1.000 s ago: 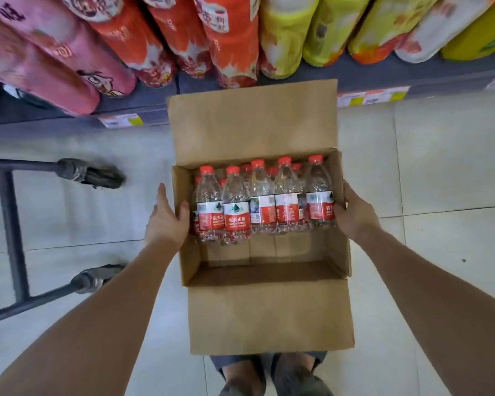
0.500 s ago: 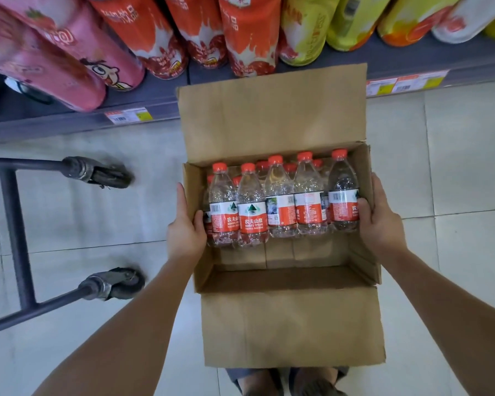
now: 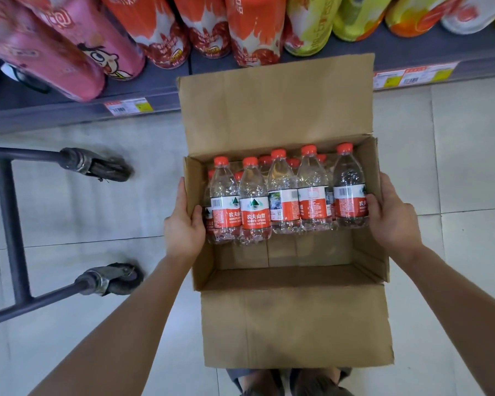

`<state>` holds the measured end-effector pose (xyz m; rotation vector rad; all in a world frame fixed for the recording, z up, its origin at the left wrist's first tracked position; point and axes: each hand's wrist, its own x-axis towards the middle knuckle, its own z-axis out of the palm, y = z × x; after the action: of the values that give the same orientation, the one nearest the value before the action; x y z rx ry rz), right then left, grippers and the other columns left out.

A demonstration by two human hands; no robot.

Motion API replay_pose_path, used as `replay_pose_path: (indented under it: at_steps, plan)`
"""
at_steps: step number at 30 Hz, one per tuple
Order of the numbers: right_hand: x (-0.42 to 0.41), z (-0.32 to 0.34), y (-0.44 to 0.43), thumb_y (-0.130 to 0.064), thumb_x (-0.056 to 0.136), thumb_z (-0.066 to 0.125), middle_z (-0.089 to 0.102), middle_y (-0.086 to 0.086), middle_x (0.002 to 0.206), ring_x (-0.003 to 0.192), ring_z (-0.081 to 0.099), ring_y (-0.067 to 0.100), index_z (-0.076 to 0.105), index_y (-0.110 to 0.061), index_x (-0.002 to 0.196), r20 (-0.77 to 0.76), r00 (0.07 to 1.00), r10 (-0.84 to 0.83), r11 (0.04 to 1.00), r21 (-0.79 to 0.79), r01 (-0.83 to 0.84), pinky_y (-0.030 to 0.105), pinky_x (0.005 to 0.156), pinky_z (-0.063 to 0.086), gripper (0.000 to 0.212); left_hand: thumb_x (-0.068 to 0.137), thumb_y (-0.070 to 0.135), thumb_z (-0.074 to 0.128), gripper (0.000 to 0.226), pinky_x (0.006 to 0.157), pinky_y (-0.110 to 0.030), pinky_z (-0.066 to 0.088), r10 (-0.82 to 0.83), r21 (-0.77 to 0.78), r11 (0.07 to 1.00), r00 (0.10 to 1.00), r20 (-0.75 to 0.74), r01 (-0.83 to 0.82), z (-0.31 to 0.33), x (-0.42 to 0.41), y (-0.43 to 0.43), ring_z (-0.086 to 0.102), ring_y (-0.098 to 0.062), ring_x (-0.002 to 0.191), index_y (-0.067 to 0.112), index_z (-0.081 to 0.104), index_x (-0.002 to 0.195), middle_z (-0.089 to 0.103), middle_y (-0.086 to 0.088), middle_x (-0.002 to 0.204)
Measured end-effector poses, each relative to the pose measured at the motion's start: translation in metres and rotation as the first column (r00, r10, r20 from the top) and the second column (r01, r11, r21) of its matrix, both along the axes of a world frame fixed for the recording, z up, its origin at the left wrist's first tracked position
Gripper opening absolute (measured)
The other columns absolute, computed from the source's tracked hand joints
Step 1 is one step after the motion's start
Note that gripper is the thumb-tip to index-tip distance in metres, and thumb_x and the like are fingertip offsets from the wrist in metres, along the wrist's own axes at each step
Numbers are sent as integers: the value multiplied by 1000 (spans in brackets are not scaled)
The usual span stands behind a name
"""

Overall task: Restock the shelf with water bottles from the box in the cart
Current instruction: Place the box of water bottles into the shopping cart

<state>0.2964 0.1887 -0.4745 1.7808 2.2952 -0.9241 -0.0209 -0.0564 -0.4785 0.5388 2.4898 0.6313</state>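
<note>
An open cardboard box [image 3: 295,324] hangs above the tiled floor, its flaps spread front and back. Several clear water bottles [image 3: 255,204] with red caps and red-white labels stand packed in its far half; the near half is bare cardboard. My left hand [image 3: 183,224] grips the box's left wall, thumb hooked over the rim inside. My right hand [image 3: 392,221] grips the right wall, with its thumb inside against the rightmost bottle [image 3: 350,190].
A low grey shelf [image 3: 155,90] runs across the top, loaded with large pink, orange and yellow-green drink bottles [image 3: 120,44] and price tags [image 3: 129,105]. A cart's dark frame [image 3: 9,224] with two caster wheels [image 3: 109,278] stands at left. My shoes show below the box.
The box has shifted a little to the right and nearer the shelf, still held at both sides. My thumbs now reach further over the walls.
</note>
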Motion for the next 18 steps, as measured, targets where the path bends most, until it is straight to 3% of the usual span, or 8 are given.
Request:
replay_pose_path:
  at_steps: [4,7,11,15,18]
  plan:
    - [0,5,-5,-41,107,38,74,14,101,72,70,34,24,-37,154,-2,1000,-5,1000,-16,5,53,69,63,49,108,21,55,73,78,-34,56,-7,-5,1000,1000,-13,7,7,-1,-5,72,-32,77,38,20,169,79,-13,109]
    - [2,16,-14,-39,107,39,74,13,101,73,70,33,25,-34,155,7,1000,-23,999,-29,23,53,70,63,50,108,21,54,74,74,-30,55,-20,-20,1000,1000,6,20,19,-3,-9,65,-15,63,43,18,168,75,-3,93]
    - [6,49,-26,-35,108,41,74,12,105,77,69,32,29,-30,156,-17,999,-49,997,-54,48,49,75,63,50,107,20,55,75,74,-25,49,-33,-21,999,999,3,33,50,-4,-15,60,-3,61,44,17,167,69,6,90]
    - [7,96,-29,-34,108,41,74,17,101,76,66,34,27,-28,158,-3,999,-38,998,-55,38,48,78,60,53,108,21,53,74,70,-37,58,-24,-42,999,1000,16,25,99,0,-22,65,-16,62,45,15,167,74,-3,85]
    - [12,143,-27,-34,107,41,73,21,100,75,64,38,28,-28,158,-4,1000,-8,1000,-25,8,47,78,57,53,107,17,53,74,77,-41,60,-30,3,1000,999,33,30,145,7,-23,71,-28,72,39,18,169,78,-12,98]
